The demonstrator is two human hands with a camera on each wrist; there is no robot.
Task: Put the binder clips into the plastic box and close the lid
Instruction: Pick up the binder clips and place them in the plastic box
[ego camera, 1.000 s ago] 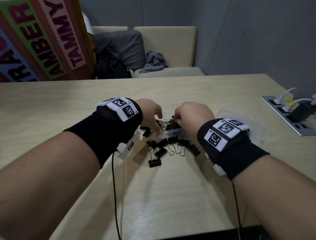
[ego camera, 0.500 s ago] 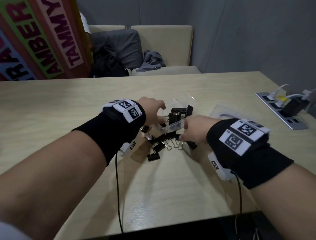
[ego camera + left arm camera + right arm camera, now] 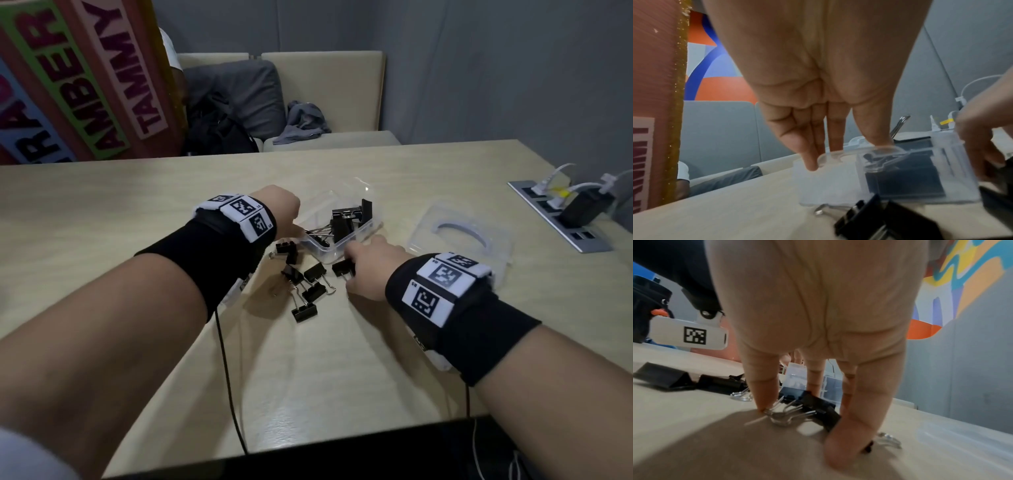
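A clear plastic box [image 3: 356, 236] stands open mid-table with several black binder clips [image 3: 346, 219] inside. Its clear lid [image 3: 459, 236] lies flat to the right. My left hand [image 3: 298, 229] holds the box's left rim; in the left wrist view the thumb [image 3: 877, 138] sits over the rim and the fingers [image 3: 809, 159] touch its outer tab. Several loose clips [image 3: 305, 284] lie in front of the box. My right hand [image 3: 349, 270] reaches down on the right end of that pile, where thumb [image 3: 762, 394] and a finger [image 3: 849, 443] pinch two clips [image 3: 812, 402] lying on the table.
A power strip [image 3: 561, 219] with plugs and a black adapter sits at the table's right edge. A large lettered board [image 3: 78, 78] leans at the far left. A bench with a cushion and clothes [image 3: 301, 120] stands behind the table. Thin cables hang from both wrists.
My right hand has left the box and come down onto the loose clips in front of it. The left hand has stayed at the box's left rim.
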